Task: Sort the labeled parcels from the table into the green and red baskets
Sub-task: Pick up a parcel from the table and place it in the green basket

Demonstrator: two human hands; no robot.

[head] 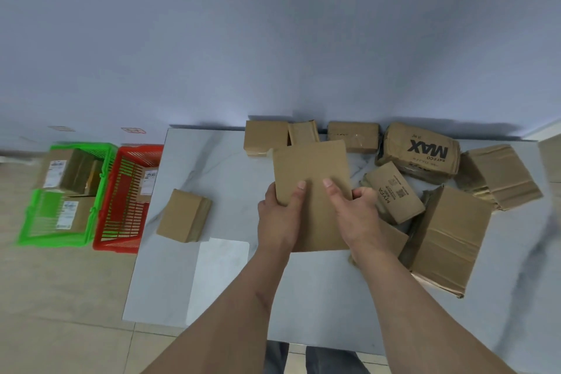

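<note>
Both hands grip one flat brown parcel above the surface: left hand fingers curl at its left edge, right hand fingers clasp its right side.

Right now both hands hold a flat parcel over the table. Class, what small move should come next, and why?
Probably turn the parcel over to find its label. The left hand and right hand hold it, thumbs on top, and its upper face is plain brown. Without a label there is no telling between the green basket and the red basket.
</note>
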